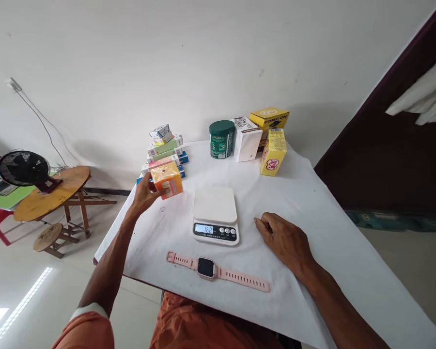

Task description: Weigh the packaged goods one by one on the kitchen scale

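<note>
My left hand (142, 196) grasps the shiny orange-and-yellow square-sided carton (169, 178) at its two o'clock; the flat white plastic scale (215, 206) sits at the carton's four o'clock. My right hand (288, 240), farther from the carton, curls loosely, nothing visible inside.

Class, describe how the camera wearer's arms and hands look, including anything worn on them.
The left hand and right hand are bare, with no gloves or wristbands in view. An orange-red sleeve with a pale edge covers the upper left arm; on the right arm, no sleeve shows.
</note>
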Motion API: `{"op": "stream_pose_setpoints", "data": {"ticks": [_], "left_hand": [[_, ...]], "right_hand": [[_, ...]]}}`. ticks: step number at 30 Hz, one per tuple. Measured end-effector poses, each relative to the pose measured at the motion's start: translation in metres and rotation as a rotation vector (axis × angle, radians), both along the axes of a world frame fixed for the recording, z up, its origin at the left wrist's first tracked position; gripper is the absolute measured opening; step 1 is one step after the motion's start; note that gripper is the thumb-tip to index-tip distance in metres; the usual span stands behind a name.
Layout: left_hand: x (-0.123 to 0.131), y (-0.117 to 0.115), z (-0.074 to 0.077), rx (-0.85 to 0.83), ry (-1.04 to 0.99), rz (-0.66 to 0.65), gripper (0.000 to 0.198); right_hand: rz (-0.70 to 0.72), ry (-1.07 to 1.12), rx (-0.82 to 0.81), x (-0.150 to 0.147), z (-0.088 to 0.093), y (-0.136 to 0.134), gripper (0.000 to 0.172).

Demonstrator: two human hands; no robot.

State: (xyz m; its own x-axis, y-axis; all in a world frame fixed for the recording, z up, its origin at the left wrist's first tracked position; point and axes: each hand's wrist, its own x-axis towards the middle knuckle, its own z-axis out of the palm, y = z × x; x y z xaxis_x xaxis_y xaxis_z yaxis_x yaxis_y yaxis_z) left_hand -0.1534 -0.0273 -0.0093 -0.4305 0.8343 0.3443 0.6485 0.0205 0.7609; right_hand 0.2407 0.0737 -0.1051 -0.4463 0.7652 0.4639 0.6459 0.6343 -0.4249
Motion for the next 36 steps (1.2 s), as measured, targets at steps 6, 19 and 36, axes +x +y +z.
{"op": "stream_pose_setpoints", "data": {"ticks": [6, 19, 36], "left_hand": [[-0.051, -0.008, -0.022, -0.098, 0.009, 0.179, 0.060], [-0.031, -0.020, -0.029, 0.135, 0.300, 0.323, 0.101], [0.052, 0.006, -0.075, 0.179, 0.207, -0.177, 0.027]], "right_hand": [[0.001, 0.018, 0.002, 0.000, -0.001, 0.000, 0.036], [0.024, -0.035, -0.270, 0.002, 0.023, -0.007, 0.032], [-0.698, 0.315, -0.329, -0.065, 0.084, 0.176, 0.078]]}}
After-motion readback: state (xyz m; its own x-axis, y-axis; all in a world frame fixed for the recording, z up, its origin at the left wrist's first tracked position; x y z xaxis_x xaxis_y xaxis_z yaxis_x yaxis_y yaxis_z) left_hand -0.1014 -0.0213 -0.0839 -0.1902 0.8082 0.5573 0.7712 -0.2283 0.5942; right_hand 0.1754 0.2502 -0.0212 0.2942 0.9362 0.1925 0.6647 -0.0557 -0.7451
